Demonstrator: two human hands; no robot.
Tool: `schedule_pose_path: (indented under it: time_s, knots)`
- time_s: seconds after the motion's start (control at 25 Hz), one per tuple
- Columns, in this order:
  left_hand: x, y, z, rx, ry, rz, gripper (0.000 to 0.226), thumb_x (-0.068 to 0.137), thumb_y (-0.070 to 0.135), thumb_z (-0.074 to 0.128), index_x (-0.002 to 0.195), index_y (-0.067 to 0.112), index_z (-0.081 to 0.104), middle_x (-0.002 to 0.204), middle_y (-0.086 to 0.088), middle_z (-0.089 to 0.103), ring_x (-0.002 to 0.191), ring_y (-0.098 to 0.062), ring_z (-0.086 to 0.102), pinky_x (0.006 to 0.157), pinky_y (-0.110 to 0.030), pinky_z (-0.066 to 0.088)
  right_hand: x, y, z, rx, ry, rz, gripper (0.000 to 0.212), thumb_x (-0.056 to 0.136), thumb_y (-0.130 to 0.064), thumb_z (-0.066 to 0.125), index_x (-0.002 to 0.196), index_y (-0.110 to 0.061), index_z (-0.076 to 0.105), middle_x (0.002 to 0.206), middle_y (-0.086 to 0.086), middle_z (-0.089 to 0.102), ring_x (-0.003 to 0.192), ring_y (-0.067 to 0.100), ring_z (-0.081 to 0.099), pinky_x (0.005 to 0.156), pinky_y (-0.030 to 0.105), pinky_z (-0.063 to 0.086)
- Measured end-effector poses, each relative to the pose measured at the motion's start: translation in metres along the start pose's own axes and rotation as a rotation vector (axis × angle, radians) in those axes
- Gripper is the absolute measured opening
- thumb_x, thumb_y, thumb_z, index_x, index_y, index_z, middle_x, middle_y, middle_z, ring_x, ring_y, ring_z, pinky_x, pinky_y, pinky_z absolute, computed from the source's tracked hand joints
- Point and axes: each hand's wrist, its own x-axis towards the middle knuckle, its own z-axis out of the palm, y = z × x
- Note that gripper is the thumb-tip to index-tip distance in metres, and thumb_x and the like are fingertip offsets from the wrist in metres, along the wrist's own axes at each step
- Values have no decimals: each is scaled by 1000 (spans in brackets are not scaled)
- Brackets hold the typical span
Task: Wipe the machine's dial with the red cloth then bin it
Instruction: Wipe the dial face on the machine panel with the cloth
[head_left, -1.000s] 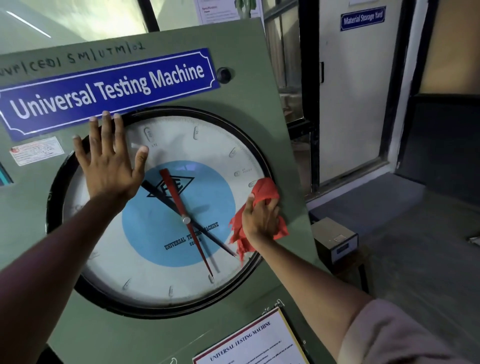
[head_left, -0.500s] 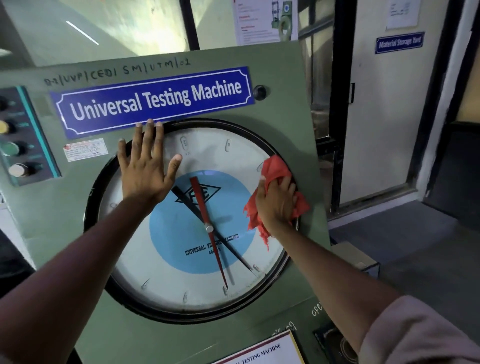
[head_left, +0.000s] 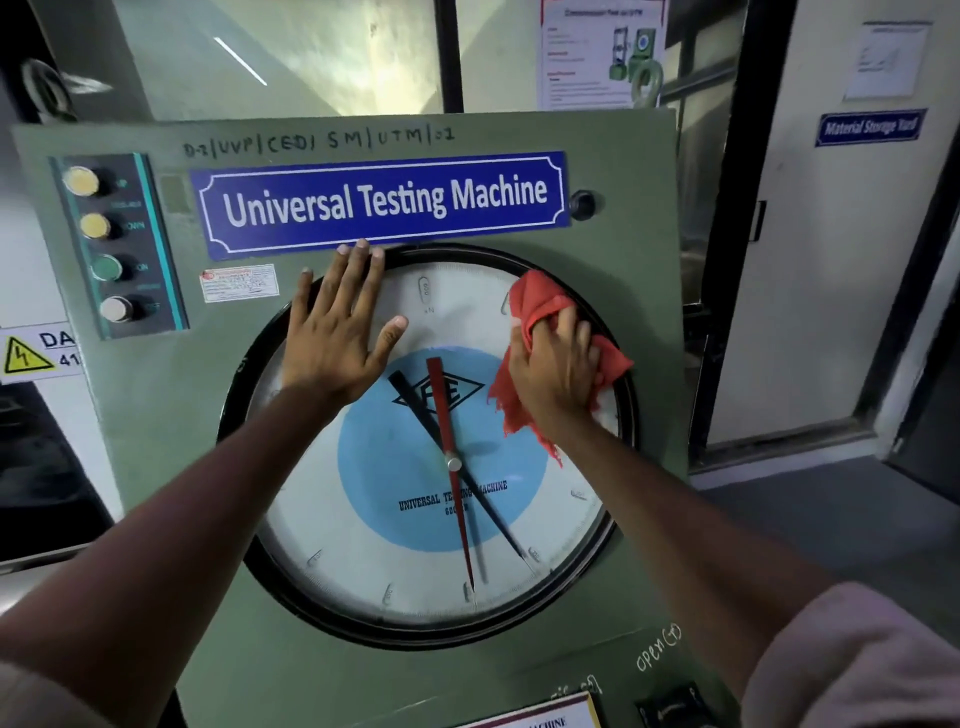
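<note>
A large round dial (head_left: 395, 540) with a black rim, white face, blue centre and red and black pointers fills the front of the green machine (head_left: 166, 441). My left hand (head_left: 337, 332) lies flat and open against the dial's upper left, fingertips at the rim. My right hand (head_left: 558, 369) presses a crumpled red cloth (head_left: 537, 304) against the dial's upper right, near the rim. Part of the cloth hangs below my palm. No bin is in view.
A blue "Universal Testing Machine" plate (head_left: 384, 202) sits above the dial. A panel of push buttons (head_left: 111, 244) is at the upper left, with a yellow hazard sticker (head_left: 26, 353) beside it. A doorway and a grey floor (head_left: 831, 525) lie to the right.
My right hand has slid the red cloth upward along the dial's right side. My left hand has stayed flat on the upper left. The view has shifted, showing the button panel.
</note>
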Motion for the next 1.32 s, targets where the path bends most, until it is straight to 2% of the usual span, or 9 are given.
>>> schedule_pose_path:
  time_s: [0.12,0.36,0.48,0.68,0.76,0.84,0.96,1.08,1.32]
  knots:
    - [-3,-4,0,20,11,9,75,106,62,20,168,22,4,176,0,4,162,-17,1,130,-50,8,9,2,0,-35,40,-87,47,100,-47,50,84,-7,71,116,19,62,94,39,59,73,45,46]
    - [-21,-29,-5,14,4,-27,76,105,63,23,168,24,2,176,1,1,162,-16,-1,130,-51,8,7,-33,0,-8,13,0,50,98,-49,46,92,-10,75,124,18,58,105,40,56,82,49,47]
    - [-22,-31,-5,6,6,-37,76,105,64,20,168,24,3,176,1,1,162,-16,-1,130,-51,8,9,-70,-3,-18,-44,-140,43,95,-50,54,94,-13,77,131,16,58,113,39,56,87,51,47]
    - [-22,-28,-7,13,-10,-52,76,105,65,18,168,24,4,176,1,2,162,-17,0,129,-52,9,30,-68,-10,-170,-25,-495,38,94,-53,55,94,-22,77,122,10,59,105,32,55,84,47,45]
    - [-23,-25,-9,4,-19,-73,76,104,65,17,168,24,4,176,1,2,162,-18,0,129,-52,8,39,-51,-12,-186,-6,-468,42,96,-54,52,93,-20,77,121,11,59,102,33,55,82,47,45]
    - [-23,-26,-11,-3,-37,-71,76,105,64,18,168,24,4,176,1,1,162,-18,-1,129,-52,9,33,-43,-10,-157,11,-329,45,96,-52,50,95,-17,78,119,12,57,101,34,54,80,47,46]
    - [-31,-39,-15,-29,-49,-66,75,104,63,19,168,25,5,176,1,3,162,-18,2,129,-51,10,14,-64,-2,-92,-13,-170,40,94,-49,57,93,-15,77,124,14,56,108,37,55,82,49,48]
    - [-50,-52,-15,-46,-37,-105,75,104,63,21,168,26,7,176,1,6,162,-17,5,129,-49,12,4,-88,-2,-40,-51,-104,41,97,-49,53,92,-15,75,128,14,57,113,38,55,84,52,48]
    - [-57,-50,-12,-78,-55,-165,75,104,63,24,167,29,2,176,1,2,162,-19,3,129,-49,13,-9,-128,-11,-8,-61,-298,28,90,-46,65,91,-20,74,117,10,57,108,35,54,79,49,48]
